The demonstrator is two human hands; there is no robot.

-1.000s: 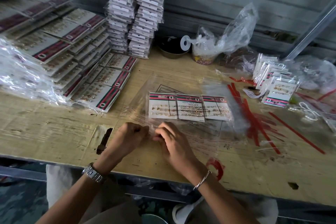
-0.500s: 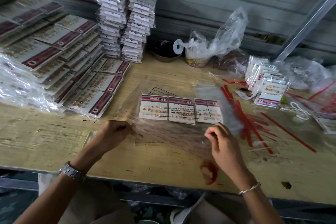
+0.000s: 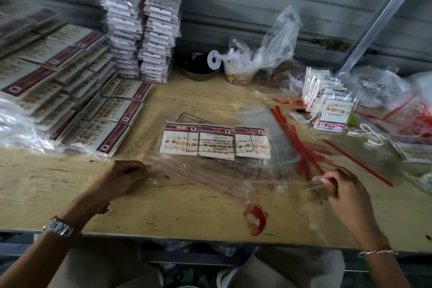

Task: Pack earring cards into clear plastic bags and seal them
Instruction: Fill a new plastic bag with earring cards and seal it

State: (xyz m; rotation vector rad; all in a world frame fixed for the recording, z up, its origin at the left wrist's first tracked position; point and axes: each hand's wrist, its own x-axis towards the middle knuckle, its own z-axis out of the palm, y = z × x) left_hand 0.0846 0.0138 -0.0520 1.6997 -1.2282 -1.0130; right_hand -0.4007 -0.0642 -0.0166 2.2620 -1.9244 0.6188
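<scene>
A clear plastic bag [image 3: 210, 170] lies flat on the wooden table [image 3: 70, 192] with three earring cards [image 3: 215, 141] side by side inside it, under a printed warning box. My left hand [image 3: 124, 177] pinches the bag's near edge at its left end. My right hand [image 3: 343, 192] pinches the same edge far to the right, holding a thin clear strip of film [image 3: 313, 186] stretched along it.
Packed card sheets [image 3: 70, 100] spread over the left side, with two tall stacks [image 3: 142, 33] behind them. A dark bowl [image 3: 198, 68], crumpled bags [image 3: 261, 51], loose earring cards [image 3: 332, 110] and red strips [image 3: 301, 147] lie at the back and right.
My hands, close together at the middle of the bag's near edge, have drawn apart. The right hand has slid far to the right along the edge while the left stays near its left end.
</scene>
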